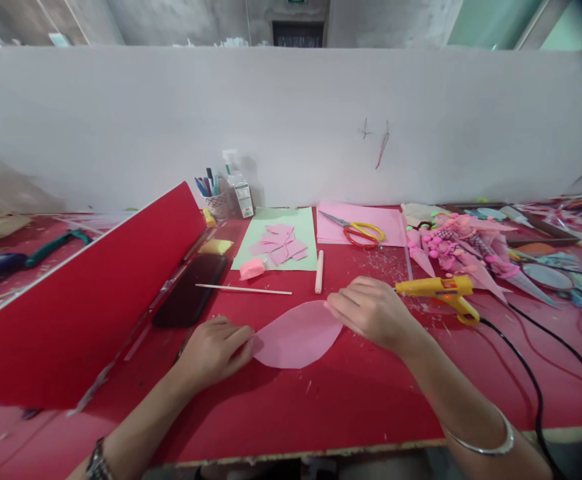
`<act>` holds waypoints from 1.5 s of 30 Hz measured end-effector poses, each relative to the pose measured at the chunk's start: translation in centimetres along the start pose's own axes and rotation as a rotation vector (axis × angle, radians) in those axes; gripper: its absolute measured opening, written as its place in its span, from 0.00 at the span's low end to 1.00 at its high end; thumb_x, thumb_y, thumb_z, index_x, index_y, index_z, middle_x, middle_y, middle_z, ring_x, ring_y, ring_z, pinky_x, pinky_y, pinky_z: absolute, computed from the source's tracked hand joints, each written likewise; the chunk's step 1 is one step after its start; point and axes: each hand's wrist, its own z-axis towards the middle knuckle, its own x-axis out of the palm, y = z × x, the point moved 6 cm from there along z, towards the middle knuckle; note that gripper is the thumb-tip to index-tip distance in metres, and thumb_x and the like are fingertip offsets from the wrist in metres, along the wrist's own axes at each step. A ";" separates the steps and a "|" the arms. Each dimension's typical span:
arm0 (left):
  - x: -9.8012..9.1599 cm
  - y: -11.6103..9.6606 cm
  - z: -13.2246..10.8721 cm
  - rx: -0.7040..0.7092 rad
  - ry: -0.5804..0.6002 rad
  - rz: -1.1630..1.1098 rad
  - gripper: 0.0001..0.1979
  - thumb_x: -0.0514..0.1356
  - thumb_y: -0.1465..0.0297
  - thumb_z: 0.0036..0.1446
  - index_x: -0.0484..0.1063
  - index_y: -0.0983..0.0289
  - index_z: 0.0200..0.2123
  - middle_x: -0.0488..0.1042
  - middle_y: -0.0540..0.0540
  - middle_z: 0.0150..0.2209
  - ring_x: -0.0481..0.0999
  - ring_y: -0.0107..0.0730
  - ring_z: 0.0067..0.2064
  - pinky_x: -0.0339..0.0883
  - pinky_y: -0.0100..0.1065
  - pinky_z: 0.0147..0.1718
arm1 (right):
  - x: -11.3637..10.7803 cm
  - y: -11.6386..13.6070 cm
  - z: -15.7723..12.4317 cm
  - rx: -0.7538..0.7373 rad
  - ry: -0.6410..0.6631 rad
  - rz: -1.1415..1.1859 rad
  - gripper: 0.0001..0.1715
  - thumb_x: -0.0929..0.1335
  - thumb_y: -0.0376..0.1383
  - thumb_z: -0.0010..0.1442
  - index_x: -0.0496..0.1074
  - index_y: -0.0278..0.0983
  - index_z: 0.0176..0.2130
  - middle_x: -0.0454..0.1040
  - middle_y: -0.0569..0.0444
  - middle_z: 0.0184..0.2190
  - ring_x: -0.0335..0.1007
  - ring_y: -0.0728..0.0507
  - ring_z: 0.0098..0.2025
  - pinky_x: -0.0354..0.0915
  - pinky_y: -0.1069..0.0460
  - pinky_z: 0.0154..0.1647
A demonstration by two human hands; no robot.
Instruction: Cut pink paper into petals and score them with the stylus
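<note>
A pink paper cutout (295,337), rounded with narrowed ends, spans the gap between my two hands above the red tabletop. My left hand (215,353) pinches its left tip, and my right hand (368,310) pinches the upper right end. Just beyond the paper lie a thin wooden stick (243,289) and a short pale rod (319,272). To the right of my right hand sits a yellow hot glue gun (438,288) with its light lit. A dark phone (191,290) rests beyond my left hand.
A red board (95,293) stands slanted on the left. Small pink pieces (281,245) lie on a green sheet (251,230); scissors (355,230) rest on pink paper (331,217). Pink cone-shaped crafts (463,247) are piled right. The glue gun's black cord (531,373) runs toward the front edge.
</note>
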 end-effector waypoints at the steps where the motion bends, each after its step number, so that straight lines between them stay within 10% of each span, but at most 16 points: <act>1: 0.0 0.0 0.0 0.000 0.001 -0.004 0.13 0.48 0.73 0.56 0.65 0.62 0.21 0.64 0.47 0.14 0.62 0.24 0.17 0.60 0.28 0.25 | 0.0 0.0 0.0 -0.001 0.002 0.001 0.17 0.59 0.31 0.61 0.65 0.35 0.22 0.63 0.58 0.16 0.54 0.51 0.21 0.48 0.52 0.27; 45: 0.4 0.0 -0.2 -0.035 0.060 -0.069 0.14 0.48 0.70 0.58 0.65 0.63 0.22 0.64 0.48 0.14 0.62 0.26 0.18 0.53 0.30 0.23 | 0.7 -0.3 -0.3 0.040 0.072 0.040 0.17 0.59 0.30 0.60 0.69 0.35 0.24 0.67 0.57 0.17 0.58 0.50 0.21 0.50 0.53 0.28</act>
